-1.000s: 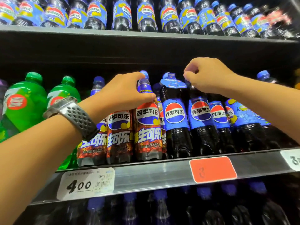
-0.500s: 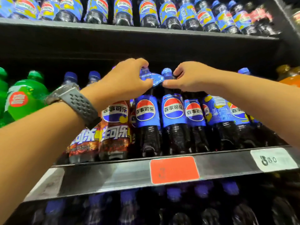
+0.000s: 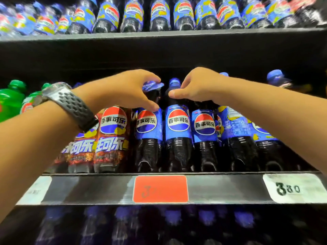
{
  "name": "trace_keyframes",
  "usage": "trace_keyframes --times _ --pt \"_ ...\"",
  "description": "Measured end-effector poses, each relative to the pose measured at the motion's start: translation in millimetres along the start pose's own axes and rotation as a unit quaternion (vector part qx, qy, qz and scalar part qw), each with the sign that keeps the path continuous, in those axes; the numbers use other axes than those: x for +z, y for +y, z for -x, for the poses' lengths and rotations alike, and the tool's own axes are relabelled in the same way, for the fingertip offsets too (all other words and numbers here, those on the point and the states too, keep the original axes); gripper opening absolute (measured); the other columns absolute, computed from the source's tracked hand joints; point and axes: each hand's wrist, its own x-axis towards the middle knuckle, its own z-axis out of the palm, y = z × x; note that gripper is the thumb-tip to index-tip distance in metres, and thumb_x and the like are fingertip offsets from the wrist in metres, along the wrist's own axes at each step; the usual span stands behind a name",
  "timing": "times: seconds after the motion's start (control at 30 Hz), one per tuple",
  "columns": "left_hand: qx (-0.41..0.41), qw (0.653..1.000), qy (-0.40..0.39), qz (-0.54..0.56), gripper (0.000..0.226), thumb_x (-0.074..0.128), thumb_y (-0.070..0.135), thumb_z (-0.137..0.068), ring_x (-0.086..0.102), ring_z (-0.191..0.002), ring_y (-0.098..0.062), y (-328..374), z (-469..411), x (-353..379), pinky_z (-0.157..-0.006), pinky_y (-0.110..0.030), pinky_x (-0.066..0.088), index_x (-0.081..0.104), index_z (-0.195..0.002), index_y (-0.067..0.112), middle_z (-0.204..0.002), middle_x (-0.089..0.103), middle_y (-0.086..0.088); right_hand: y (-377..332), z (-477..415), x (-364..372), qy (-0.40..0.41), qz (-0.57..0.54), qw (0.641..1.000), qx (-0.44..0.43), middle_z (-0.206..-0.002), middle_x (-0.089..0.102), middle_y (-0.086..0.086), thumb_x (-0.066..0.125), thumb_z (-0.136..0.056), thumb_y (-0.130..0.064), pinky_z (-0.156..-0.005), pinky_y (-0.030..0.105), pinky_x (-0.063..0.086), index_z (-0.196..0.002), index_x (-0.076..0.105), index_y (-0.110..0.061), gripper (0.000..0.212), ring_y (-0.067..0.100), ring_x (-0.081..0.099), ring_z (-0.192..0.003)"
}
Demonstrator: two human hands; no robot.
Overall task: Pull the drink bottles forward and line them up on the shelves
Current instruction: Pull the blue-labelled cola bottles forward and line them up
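Dark cola bottles with blue labels stand along the front of the middle shelf (image 3: 221, 189). My left hand (image 3: 122, 91), a grey watch on its wrist, grips the neck of one blue-label bottle (image 3: 146, 131) that carries a blue neck tag. My right hand (image 3: 198, 87) grips the neck of the bottle beside it (image 3: 177, 131), just below its blue cap. A third blue-label bottle (image 3: 205, 133) stands to the right, partly under my right wrist. Brown-label cola bottles (image 3: 111, 137) stand left of these.
Green bottles (image 3: 10, 99) fill the shelf's left end. An upper shelf (image 3: 159, 35) carries a row of blue-and-yellow cola bottles. An orange tag (image 3: 160, 189) and a white price tag (image 3: 292, 188) sit on the shelf front. More blue-capped bottles stand in the dark shelf below.
My left hand left the brown-label bottle and moved right onto the tagged blue-label bottle. My right hand shifted left to the neighbouring bottle's neck. The view has slid right along the shelf.
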Motion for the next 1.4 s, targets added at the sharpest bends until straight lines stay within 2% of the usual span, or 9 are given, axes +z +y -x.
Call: trace_keyframes --times 0.2,0.33,0.43,0.53,0.67,0.8,0.9,1.0,1.4 --pt "0.01 0.999 0.007 -0.052 0.081 0.079 0.036 -0.071 0.039 -0.131 -0.015 5.0 -5.1 1.5 -0.096 -0.021 0.031 0.04 -0.142 0.029 -0.146 0.038 0.005 6.0 5.3 -23.8 0.059 0.047 0.995 -0.062 -0.098 0.07 0.006 0.061 -0.08 -0.057 -0.071 0.028 0.045 -0.095 0.071 -0.014 0.047 0.022 0.062 -0.09" --pt "0.059 0.993 0.091 -0.044 0.067 0.069 0.027 -0.077 0.035 -0.134 -0.013 27.5 -18.2 1.8 -0.098 -0.013 0.021 0.045 -0.139 0.025 -0.15 0.035 0.002 33.4 11.2 -58.3 0.125 0.043 0.989 -0.07 -0.099 0.069 -0.002 0.063 -0.082 -0.045 -0.074 0.022 0.038 -0.093 0.069 -0.024 0.025 0.015 0.059 -0.089" --pt "0.096 0.986 0.134 -0.036 0.051 0.06 0.03 -0.082 0.048 -0.122 -0.015 55.5 -33.1 15.1 -0.091 -0.014 0.028 0.052 -0.132 0.024 -0.135 0.053 0.001 56.8 15.9 -69.4 0.105 0.105 0.988 -0.032 -0.112 0.067 0.004 0.066 -0.079 -0.049 -0.085 0.028 0.042 -0.108 0.065 -0.017 0.044 0.023 0.059 -0.105" --pt "0.107 0.984 0.11 -0.087 0.052 0.056 0.039 -0.083 0.049 -0.121 -0.025 81.1 -54.8 37.7 -0.101 -0.03 0.038 0.051 -0.132 0.021 -0.13 0.057 -0.006 70.3 21.8 -64.6 0.027 0.121 0.992 0.013 -0.119 0.062 0.007 0.066 -0.074 -0.061 -0.092 0.034 0.046 -0.124 0.055 -0.011 0.071 0.026 0.058 -0.107" --pt "0.055 0.979 0.08 -0.181 0.052 0.05 0.053 -0.086 0.054 -0.113 -0.035 96.5 -79.3 59.0 -0.09 -0.038 0.044 0.055 -0.124 0.017 -0.123 0.06 -0.013 77.0 20.7 -53.7 -0.002 0.094 0.995 0.016 -0.102 0.067 0.008 0.065 -0.072 -0.064 -0.087 0.039 0.051 -0.114 0.059 -0.009 0.07 0.026 0.062 -0.094" --pt "0.025 0.976 0.079 -0.202 0.046 0.049 0.056 -0.086 0.057 -0.106 -0.034 97.2 -92.4 66.6 -0.077 -0.036 0.038 0.06 -0.106 0.017 -0.115 0.064 -0.012 80.8 16.7 -53.3 0.013 0.078 0.997 0.016 -0.108 0.064 0.006 0.067 -0.071 -0.061 -0.084 0.036 0.05 -0.124 0.053 -0.01 0.075 0.025 0.06 -0.096" --pt "-0.002 0.975 0.083 -0.206 0.049 0.044 0.057 -0.088 0.055 -0.109 -0.034 99.0 -97.1 69.5 -0.085 -0.04 0.037 0.059 -0.11 0.016 -0.116 0.063 -0.012 85.4 15.8 -55.0 0.025 0.067 0.997 0.003 -0.111 0.06 0.005 0.069 -0.074 -0.057 -0.075 0.029 0.04 -0.131 0.047 -0.013 0.075 0.021 0.055 -0.092" --pt "-0.029 0.979 0.078 -0.188 0.043 0.046 0.048 -0.089 0.054 -0.111 -0.034 100.8 -101.4 71.7 -0.096 -0.045 0.033 0.054 -0.115 0.014 -0.119 0.061 -0.012 93.3 18.0 -55.1 0.035 0.043 0.998 0.007 -0.113 0.061 0.005 0.07 -0.076 -0.052 -0.075 0.028 0.039 -0.131 0.048 -0.015 0.07 0.021 0.056 -0.093" --pt "-0.075 0.988 0.133 0.009 0.02 0.049 0.026 -0.085 0.053 -0.106 -0.031 110.9 -95.3 55.4 -0.095 -0.043 0.038 0.055 -0.104 0.021 -0.112 0.062 -0.008 101.7 18.1 -55.2 0.041 -0.006 0.999 0.004 -0.109 0.062 0.0 0.071 -0.073 -0.056 -0.07 0.028 0.039 -0.131 0.048 -0.021 0.072 0.017 0.058 -0.09"
